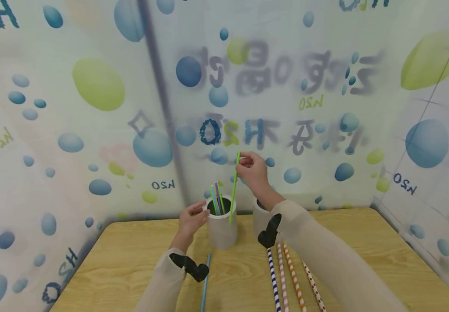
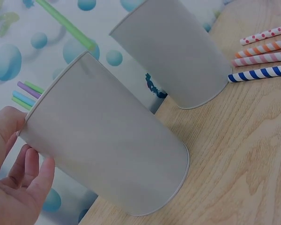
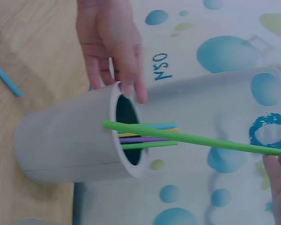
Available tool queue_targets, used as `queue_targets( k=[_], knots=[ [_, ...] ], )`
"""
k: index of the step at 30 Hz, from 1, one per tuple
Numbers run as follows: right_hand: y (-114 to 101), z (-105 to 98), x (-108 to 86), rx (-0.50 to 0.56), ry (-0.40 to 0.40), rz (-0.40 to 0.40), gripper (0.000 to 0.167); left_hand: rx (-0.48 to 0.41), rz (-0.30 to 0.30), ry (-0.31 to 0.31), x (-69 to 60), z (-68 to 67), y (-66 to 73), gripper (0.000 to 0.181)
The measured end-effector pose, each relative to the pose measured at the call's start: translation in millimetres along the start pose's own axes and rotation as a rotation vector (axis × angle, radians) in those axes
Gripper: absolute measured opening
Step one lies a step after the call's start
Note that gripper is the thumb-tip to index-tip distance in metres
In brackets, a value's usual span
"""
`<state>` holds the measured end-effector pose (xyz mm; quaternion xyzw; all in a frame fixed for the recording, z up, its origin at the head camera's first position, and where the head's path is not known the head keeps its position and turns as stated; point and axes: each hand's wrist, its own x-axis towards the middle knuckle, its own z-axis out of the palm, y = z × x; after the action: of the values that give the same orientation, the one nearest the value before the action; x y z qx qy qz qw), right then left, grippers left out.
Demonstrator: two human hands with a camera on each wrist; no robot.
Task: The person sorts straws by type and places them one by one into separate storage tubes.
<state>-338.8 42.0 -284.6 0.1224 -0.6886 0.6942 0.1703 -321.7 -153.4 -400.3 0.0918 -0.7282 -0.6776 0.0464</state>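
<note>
My left hand grips the rim of a grey-white cylindrical cup with thumb and fingers. Several thin straws, green, blue, purple and yellow, lean inside this upright cup. Above it, my right hand pinches a bright green straw near its top end. That straw's lower end overlaps the cup's near wall by the rim; whether it touches, I cannot tell. In the right wrist view, the green straw crosses in front of the cup mouth, with only the right fingertips showing at the edge.
A second grey-white cup stands to the right, partly behind my right wrist. Striped and dotted straws lie side by side on the wooden table at right. A single blue straw lies by my left forearm. Patterned curtain hangs behind.
</note>
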Motion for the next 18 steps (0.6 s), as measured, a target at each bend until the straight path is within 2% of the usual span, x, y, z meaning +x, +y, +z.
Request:
queue_targets(
  k=[3,7,18],
  knots=[
    [-8.3,-0.4,6.2,0.001,0.008,-0.049,0.033,-0.003,0.003,0.001,0.9,-0.1,-0.6,0.037],
    [-11.2,2.7,12.1,-0.025,0.006,-0.060,0.034,-0.001,0.008,0.006,1.4,-0.7,-1.7,0.037],
    [10.9,7.9,11.8,-0.104,0.004,-0.038,0.033,-0.008,0.016,0.009,0.5,0.9,-3.3,0.037]
  ],
)
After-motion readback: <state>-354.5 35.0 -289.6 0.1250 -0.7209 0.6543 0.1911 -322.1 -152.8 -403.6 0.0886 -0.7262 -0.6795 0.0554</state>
